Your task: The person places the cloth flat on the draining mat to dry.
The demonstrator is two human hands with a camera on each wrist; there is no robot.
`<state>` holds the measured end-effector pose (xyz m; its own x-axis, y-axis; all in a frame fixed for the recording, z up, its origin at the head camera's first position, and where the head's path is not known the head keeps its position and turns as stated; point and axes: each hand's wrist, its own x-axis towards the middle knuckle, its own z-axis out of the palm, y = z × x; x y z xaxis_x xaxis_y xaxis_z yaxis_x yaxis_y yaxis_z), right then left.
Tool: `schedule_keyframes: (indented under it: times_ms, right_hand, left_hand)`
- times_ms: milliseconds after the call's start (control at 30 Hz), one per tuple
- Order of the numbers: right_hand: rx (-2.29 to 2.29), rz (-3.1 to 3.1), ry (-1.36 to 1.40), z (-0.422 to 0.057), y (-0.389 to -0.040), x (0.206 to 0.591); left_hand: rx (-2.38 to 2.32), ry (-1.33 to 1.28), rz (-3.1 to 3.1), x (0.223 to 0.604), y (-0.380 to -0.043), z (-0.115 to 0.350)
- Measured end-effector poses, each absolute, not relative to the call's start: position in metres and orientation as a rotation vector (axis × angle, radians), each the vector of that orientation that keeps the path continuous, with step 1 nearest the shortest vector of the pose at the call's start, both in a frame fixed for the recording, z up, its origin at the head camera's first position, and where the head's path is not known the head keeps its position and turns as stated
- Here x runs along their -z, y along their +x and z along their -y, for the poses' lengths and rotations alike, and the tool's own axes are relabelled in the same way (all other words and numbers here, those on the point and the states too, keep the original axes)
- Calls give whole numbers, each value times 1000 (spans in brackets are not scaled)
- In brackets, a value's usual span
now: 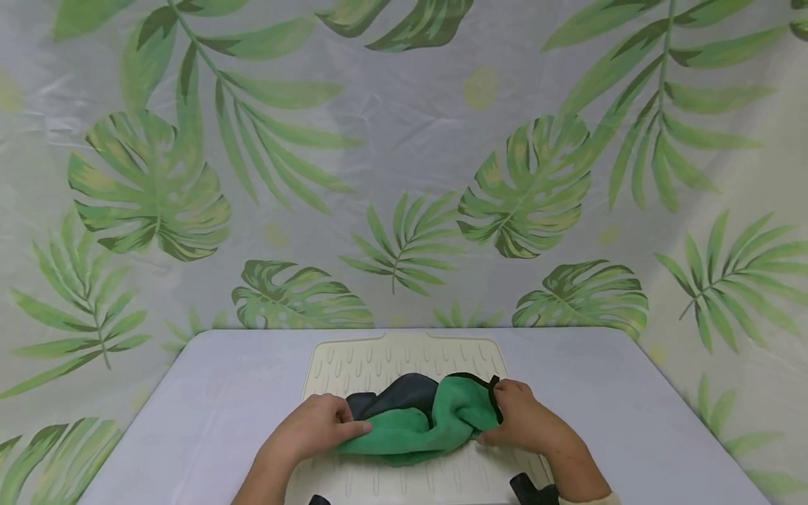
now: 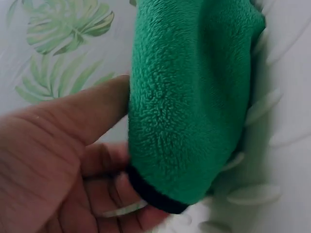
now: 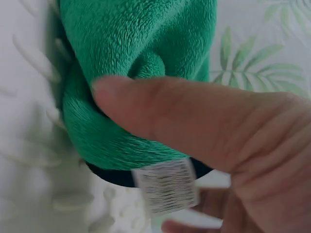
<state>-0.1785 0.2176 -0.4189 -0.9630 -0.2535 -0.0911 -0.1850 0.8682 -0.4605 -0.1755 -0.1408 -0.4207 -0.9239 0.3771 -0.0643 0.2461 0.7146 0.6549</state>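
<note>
A fluffy green cloth (image 1: 410,431) with a dark grey reverse (image 1: 407,394) and black edging lies bunched over a cream ridged mat (image 1: 353,358). At its left end, my left hand (image 1: 318,424) pinches the cloth between thumb and fingers; the left wrist view shows the fingers behind the black-trimmed corner (image 2: 158,194). My right hand (image 1: 527,417) grips the right end by the edge. In the right wrist view the thumb (image 3: 160,107) lies across the green pile, and a white printed label (image 3: 167,187) hangs from the trim beside the fingers.
The mat rests on a white table (image 1: 208,407) with rounded far corners. Behind stands a leaf-patterned curtain (image 1: 404,161). Black wrist-worn pieces (image 1: 533,489) show at the bottom edge of the head view.
</note>
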Motion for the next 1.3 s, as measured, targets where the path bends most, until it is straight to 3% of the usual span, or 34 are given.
schedule_keyframes:
  times_ms: [200, 433, 1000, 1300]
  right_hand:
    - [809, -2908, -558, -207, -178, 418]
    - [874, -2877, -746, -207, -184, 422]
    - [948, -2853, -518, -217, -182, 423]
    - [876, -2830, -543, -223, -179, 419]
  left_hand:
    - [-1117, 682, -2697, 421, -177, 135]
    - [-1130, 649, -2746, 419, -180, 137]
    - [-1243, 180, -3000, 412, -182, 150]
    - [-1131, 265, -2816, 415, -180, 165]
